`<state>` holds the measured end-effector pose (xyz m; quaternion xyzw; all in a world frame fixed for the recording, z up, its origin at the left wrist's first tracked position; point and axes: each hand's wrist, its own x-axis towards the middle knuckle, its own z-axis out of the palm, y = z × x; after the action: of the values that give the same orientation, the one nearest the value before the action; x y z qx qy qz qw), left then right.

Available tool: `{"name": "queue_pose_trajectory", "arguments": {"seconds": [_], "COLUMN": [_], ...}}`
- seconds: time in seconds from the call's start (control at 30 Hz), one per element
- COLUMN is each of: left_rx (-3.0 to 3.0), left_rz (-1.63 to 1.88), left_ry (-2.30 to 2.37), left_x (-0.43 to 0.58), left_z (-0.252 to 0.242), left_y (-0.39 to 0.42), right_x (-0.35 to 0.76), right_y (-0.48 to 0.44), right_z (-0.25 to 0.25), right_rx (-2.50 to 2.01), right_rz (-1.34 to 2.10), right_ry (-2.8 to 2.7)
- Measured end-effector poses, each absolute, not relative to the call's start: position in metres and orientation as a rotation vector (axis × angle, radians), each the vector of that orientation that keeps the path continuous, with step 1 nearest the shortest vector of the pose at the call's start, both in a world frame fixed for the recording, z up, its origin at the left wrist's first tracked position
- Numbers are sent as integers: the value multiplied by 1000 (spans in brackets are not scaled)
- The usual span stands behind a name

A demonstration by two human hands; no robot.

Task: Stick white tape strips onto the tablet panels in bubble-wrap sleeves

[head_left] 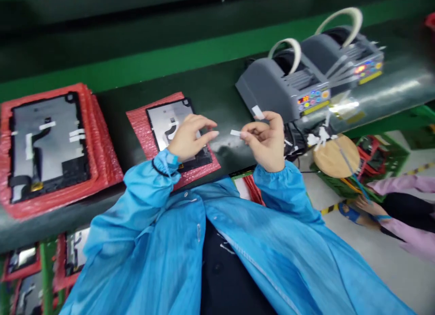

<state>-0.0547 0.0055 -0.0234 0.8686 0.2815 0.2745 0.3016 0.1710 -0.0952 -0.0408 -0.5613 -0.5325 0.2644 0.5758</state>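
My right hand [267, 140] pinches a short strip of white tape [235, 133] between thumb and forefinger. A second white tape piece [257, 112] stands up from the fingers of the same hand. My left hand [194, 137] is raised over a flat screen panel [163, 120], its thumb and forefinger apart with nothing visible between them. The panel has a silvery back, a dark frame and a black flex cable with white tape on it. It rests on a red bubble-wrap sheet [141, 124]. My left hand and sleeve hide part of the panel.
Two grey tape dispensers [282, 88] with lit displays stand at the back right. On the left, a similar panel [50, 142] lies on stacked red bubble wrap [105, 156]. Below right are a round wooden stool [335, 156], green crates and another person's arm [374, 210].
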Motion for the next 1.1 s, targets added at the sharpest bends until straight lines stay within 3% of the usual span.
{"name": "queue_pose_trajectory", "arguments": {"seconds": [0.17,0.53,0.9,1.1], "left_rx": [2213,2019,2035,2058], "left_rz": [683,587,443,422], "left_ry": [821,1092,1533,1557], "left_x": [-56,-67,-50,-49], "left_z": [-28,-37,-54,-64], "left_y": [8,17,18,10], "right_x": [134,125,119,117], "right_y": [-59,-28,-1,-4], "right_z": [-45,-52,-87,-93], "right_rx": [-1277,-1345,-1491,-1545], "right_rz": [903,1131,1063,1039], "right_ry": [-1369,-1099,-1196,-1245]}}
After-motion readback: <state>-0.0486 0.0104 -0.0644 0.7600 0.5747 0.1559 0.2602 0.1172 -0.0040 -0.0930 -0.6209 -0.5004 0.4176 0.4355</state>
